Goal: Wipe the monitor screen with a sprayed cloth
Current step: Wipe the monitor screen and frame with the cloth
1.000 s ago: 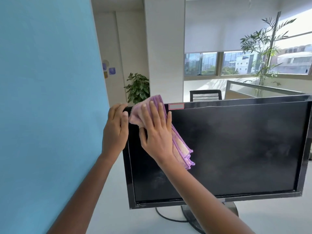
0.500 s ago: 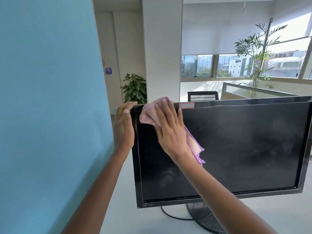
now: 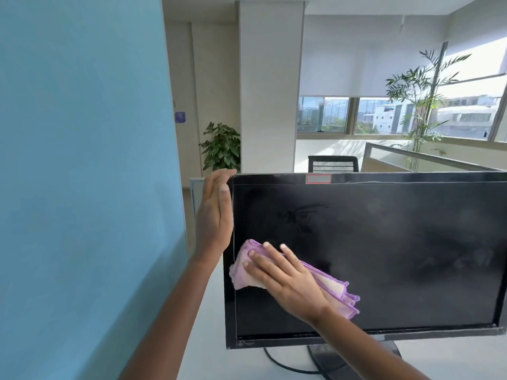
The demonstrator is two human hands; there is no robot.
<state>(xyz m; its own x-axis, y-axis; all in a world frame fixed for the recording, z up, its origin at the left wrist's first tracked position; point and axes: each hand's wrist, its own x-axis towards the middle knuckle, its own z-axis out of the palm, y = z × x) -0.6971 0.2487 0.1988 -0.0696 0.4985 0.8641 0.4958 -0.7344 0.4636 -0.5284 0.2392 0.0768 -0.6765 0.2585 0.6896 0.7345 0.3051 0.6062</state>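
As the cloth (image 3: 242, 271) lay on the glass: wiping was in hand, judged early, since smears showed across most of the monitor screen (image 3: 384, 242)
Cloth: purple, folded, pressed flat near the screen's left edge, below the middle and above the bottom left corner
Right hand (image 3: 288, 283): fingers straight and spread over the cloth, pressing rather than gripping
Left hand (image 3: 214, 215): fingers straight and together, flat against the monitor's left edge, tips at its top left corner, steadying it
Next move: probably a sweep toward the right edge, needing even pressure and a firm brace against tipping
Edges: a thin bezel framed the glass; the cloth's loose tail trailed toward the bottom edge
Room: blue partition (image 3: 82, 160) stood near the left edge, cramping the left arm; open glass lay rightward; stand (image 3: 356, 360) sat below the bottom edge
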